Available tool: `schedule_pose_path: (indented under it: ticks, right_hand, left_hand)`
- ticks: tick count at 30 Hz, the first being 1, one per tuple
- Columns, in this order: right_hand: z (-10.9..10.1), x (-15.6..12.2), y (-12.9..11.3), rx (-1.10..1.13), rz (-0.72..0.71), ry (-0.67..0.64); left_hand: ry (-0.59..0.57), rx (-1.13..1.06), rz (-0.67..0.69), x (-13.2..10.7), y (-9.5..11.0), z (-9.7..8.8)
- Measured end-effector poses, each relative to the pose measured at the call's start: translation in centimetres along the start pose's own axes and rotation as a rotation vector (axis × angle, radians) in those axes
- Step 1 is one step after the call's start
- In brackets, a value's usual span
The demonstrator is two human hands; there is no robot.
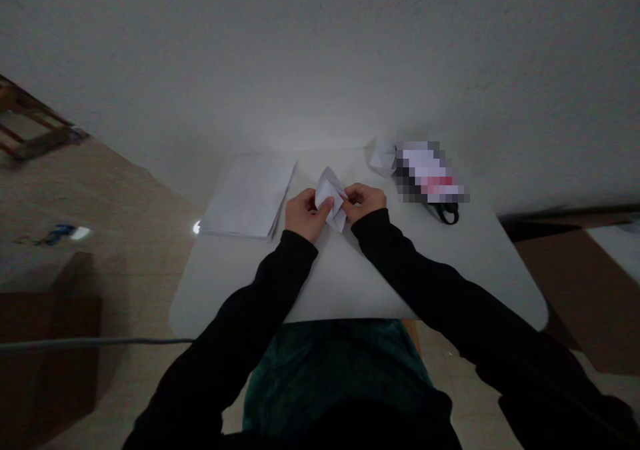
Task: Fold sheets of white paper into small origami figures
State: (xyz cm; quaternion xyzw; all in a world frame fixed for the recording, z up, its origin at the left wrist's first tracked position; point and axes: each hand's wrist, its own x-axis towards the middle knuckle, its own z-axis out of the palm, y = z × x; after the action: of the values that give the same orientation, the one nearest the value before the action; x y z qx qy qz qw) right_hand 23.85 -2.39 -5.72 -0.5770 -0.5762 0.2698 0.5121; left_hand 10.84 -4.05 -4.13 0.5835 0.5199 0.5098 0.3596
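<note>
A piece of folded white paper [330, 187] is held just above the middle of the table, with creased flaps and a point toward me. My left hand [306, 217] is closed on its left side, the thumb pressed against the front. From the right, my right hand [367, 203] pinches the paper's other edge between thumb and fingers. Left of my hands lies a stack of white paper sheets [250, 193]. Another folded white paper piece [383, 159] sits near the wall on the right.
The white table [330, 290] stands against a pale wall [320, 70]. At its back right lies a pixelated object [433, 173] with a black strap [447, 213]. A grey cable [100, 342] runs in from the left. Brown boxes [50, 357] stand on the floor.
</note>
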Motion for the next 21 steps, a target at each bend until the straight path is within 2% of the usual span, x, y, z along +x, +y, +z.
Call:
schedule_pose_path:
  ticks: [8,13,18,21]
  right_hand:
    - [-0.7,-0.7,-1.7,0.04,0.096,-0.038]
    - [-0.7,-0.8,-2.0,0.156,0.245,-0.092]
    - [-0.5,-0.4,-0.8,0.054,0.105,-0.15]
    - [-0.5,0.0,-0.3,0.023,-0.017,-0.124]
  left_hand:
    - [0.029,-0.022,0.011,0.0,0.4,0.2]
    - [0.128,-0.006,0.001,-0.2,0.6,0.3]
    - [0.156,0.072,0.04,-0.2,0.6,0.4]
    - [0.17,0.084,0.056,-0.1,0.4,0.3]
